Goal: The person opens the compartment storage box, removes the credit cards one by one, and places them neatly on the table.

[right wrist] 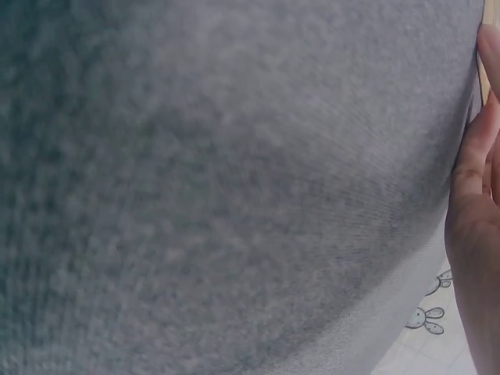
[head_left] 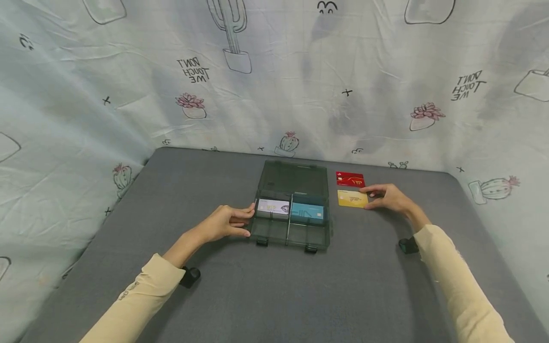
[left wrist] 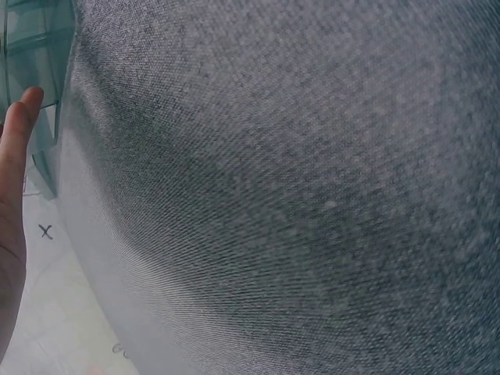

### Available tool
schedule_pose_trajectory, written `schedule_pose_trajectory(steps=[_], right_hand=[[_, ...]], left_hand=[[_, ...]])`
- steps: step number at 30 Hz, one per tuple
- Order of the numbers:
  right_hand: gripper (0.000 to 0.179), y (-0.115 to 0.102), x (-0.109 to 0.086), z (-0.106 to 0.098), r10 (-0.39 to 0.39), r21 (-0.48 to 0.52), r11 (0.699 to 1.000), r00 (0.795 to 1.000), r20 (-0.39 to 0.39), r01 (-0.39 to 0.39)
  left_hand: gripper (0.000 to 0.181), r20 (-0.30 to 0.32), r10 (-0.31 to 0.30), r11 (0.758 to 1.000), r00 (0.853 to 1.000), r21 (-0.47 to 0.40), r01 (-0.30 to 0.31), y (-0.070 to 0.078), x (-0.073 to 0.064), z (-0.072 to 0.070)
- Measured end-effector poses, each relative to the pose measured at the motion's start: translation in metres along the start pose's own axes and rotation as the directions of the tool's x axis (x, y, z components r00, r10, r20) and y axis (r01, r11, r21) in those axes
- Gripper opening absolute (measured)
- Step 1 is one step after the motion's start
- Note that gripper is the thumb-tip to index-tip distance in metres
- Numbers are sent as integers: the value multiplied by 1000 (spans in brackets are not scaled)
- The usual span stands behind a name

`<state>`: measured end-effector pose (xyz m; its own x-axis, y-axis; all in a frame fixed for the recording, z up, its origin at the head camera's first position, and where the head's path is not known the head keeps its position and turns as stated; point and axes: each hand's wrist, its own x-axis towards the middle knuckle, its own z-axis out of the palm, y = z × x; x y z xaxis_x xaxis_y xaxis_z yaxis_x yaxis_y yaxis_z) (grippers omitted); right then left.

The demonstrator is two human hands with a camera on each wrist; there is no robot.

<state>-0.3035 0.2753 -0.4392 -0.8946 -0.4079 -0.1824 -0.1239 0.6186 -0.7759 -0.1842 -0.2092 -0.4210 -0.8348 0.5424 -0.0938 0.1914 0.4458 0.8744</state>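
Right of the case (head_left: 295, 180), we pinch the yellow card (head_left: 349, 199) in our half-closed right hand (head_left: 391, 198), best lightly by its edges, our loosely spread left hand (head_left: 221, 223) steadying the case.

Grey fabric-topped table (head_left: 274, 295), far corners rounded. Pale, creased curtain (head_left: 279, 95) hangs behind and along both sides, printed with potted cacti (head_left: 232, 38) and mirror-reversed lettering (head_left: 468, 85); light soft.
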Motion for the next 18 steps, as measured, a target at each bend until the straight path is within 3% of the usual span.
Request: schedule_pose_trajectory(steps=[18], right_hand=[[58,8,-3,6,-40,9,999,998,-39,40]], left_hand=[[62,-18,23,1000,1000,8,-23,-6,-5,9]])
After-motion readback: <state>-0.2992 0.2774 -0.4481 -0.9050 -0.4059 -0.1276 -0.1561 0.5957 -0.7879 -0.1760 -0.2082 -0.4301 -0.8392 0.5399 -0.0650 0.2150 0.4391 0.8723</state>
